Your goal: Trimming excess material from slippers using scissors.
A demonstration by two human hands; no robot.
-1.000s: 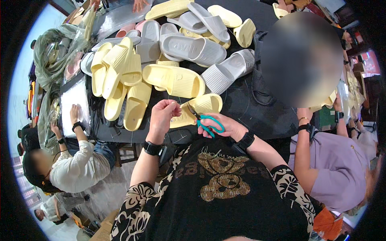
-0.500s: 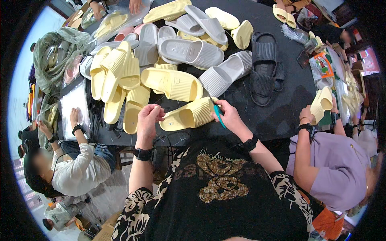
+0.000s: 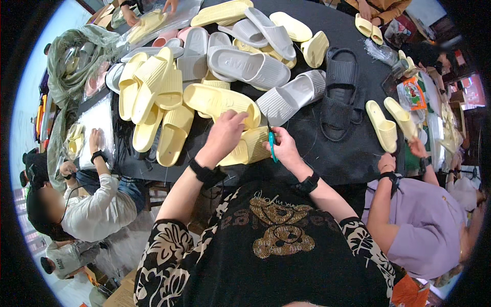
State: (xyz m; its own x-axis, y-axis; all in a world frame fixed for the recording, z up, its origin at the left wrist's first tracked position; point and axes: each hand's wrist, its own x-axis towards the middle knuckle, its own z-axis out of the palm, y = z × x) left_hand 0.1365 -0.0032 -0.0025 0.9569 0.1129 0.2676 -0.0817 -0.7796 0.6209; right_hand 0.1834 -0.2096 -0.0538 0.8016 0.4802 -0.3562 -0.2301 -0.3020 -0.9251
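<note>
In my right hand [image 3: 285, 148] I hold teal-handled scissors [image 3: 272, 146], their dark blades pointing away from me toward a grey slide slipper [image 3: 286, 100]. My left hand [image 3: 225, 134] has its fingers bent together over the strap end of a yellow slide slipper [image 3: 202, 97]; whatever they pinch is too small or hidden to make out. Just below the hands lies another yellow slipper [image 3: 250, 147], its toe-side strap toward the scissors and partly covered by my left hand.
Grey and yellow slippers pile up beyond my hands, with more yellow ones [image 3: 174, 135] at the left. Dark slippers [image 3: 340, 94] lie right on the black table [image 3: 312, 153]. A person in purple [image 3: 424, 220] sits right, one in white [image 3: 105, 210] left, near clear bags [image 3: 97, 125].
My left hand has moved right and away from me, over the yellow slippers. The scissors have turned more upright. The right-hand neighbour's yellow slippers, held before, now lie apart by that person's hands.
</note>
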